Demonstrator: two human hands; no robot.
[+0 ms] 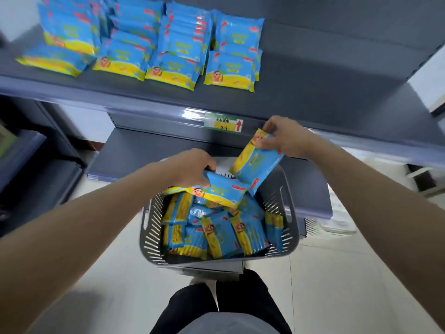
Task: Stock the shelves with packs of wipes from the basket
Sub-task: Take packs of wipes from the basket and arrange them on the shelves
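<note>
Hands: left hand gripping a pack; right hand pinching a second pack, above basket at 6 o'clock.
Done: stacked packs filling shelf at 11 o'clock.
Left: many loose packs lying in basket.

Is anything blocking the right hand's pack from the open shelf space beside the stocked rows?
Nothing visible does. The right hand holds its pack below the shelf, whose surface right of the stocked packs is bare.

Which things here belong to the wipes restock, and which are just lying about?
Job: left hand holding one wipes pack; right hand holding another pack; grey basket with loose packs; upper shelf; shelved packs.
Lying about: price label; pale slatted bin on the floor.
</note>
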